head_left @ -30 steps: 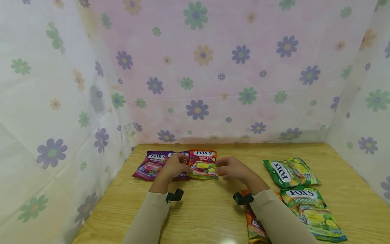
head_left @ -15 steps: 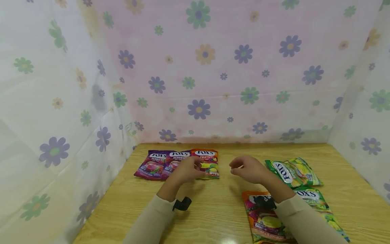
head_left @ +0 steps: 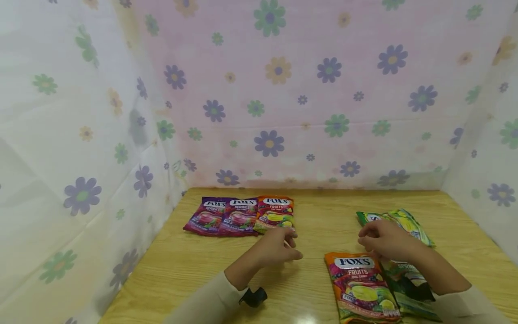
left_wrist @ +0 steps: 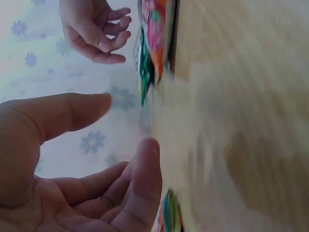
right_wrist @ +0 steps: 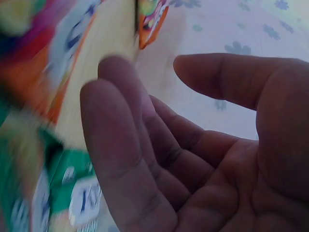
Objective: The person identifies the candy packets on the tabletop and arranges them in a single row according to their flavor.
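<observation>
My left hand [head_left: 275,247], loosely bent with nothing in it, hovers just in front of an orange Fox's Fruits candy bag [head_left: 276,211]. That bag lies at the right end of a row with two purple Fox's Berries bags [head_left: 238,216]. Over at the right, my right hand [head_left: 388,240] hangs above two green Fox's Spring candy bags [head_left: 408,225], partly covering both. Beside them, nearer the front, lies a second orange Fruits bag [head_left: 362,288]. The right wrist view shows the right palm [right_wrist: 231,179] holding nothing, thumb and fingers apart.
All bags lie flat on a light wooden table [head_left: 315,220]. Flower-printed cloth [head_left: 307,112] stands as a wall behind the table and along both sides. A dark wrist camera [head_left: 253,297] sits at the left cuff.
Both hands have left the orange bag in the back row. The right hand has swung right over the green bags, while the left has drawn forward and slightly right. The row stays put.
</observation>
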The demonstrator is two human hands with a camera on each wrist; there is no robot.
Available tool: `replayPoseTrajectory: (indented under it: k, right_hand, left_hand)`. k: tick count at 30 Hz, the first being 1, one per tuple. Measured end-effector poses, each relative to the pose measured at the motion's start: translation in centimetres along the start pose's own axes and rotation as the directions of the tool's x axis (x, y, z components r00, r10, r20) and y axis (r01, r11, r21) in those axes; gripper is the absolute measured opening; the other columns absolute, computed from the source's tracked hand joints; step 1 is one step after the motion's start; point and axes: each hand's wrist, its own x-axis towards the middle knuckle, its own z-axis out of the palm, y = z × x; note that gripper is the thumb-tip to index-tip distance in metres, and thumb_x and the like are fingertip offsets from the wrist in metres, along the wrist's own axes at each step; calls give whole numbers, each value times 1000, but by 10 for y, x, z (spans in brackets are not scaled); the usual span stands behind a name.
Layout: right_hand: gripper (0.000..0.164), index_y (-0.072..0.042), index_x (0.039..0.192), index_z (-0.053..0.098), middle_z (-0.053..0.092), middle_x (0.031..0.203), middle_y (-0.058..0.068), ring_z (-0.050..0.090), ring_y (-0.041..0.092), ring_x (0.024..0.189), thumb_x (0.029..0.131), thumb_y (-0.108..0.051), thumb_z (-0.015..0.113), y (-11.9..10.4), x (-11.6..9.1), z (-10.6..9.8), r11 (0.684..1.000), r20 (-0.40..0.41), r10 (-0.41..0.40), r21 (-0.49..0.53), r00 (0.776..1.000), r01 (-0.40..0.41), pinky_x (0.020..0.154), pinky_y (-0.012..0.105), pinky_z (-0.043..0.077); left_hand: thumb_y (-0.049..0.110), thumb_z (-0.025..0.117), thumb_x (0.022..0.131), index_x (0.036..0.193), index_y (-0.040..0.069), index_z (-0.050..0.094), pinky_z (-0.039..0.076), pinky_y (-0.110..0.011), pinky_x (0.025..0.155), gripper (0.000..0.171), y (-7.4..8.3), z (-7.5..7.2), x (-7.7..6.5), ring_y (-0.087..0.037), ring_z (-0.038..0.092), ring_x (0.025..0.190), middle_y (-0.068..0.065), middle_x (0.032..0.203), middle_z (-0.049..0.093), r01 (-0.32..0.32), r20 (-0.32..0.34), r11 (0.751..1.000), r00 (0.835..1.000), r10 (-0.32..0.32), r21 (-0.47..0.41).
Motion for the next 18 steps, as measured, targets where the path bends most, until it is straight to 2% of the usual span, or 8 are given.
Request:
replayPoseTrajectory:
  k: [3,7,12,18]
  right_hand:
    - [44,8,126,61,68,83,13,62,23,59,104,-31,62,9,-13,-7,999,38,25,27,999,-26,50,38,54]
    - [41,6,123,62,67,77,13,64,25,59,105,-30,61,19,-26,-13,996,57,70,50,996,-72,52,39,55]
    - [40,8,120,62,69,75,14,68,29,61,105,-30,62,32,-36,-16,992,94,75,90,993,-84,52,40,58]
    - [38,5,109,64,70,76,15,71,35,63,106,-32,58,43,-42,-13,988,154,79,123,985,-99,54,41,60]
  left_hand:
    - [23,81,89,143,3,55,62,-32,71,63,6,11,-5,-16,71,82,-3,104,67,36,89,981,996,-19,-190]
    - [15,76,93,148,0,48,65,-38,75,64,13,21,-11,-24,76,88,-9,108,66,95,192,914,981,-18,-395]
    - [12,68,97,150,-2,42,65,-41,80,61,16,29,-17,-29,77,95,-12,112,67,122,285,865,958,25,-487]
    - [14,64,99,150,-1,43,64,-39,86,57,16,37,-19,-31,76,103,-11,117,70,202,418,831,908,40,-519]
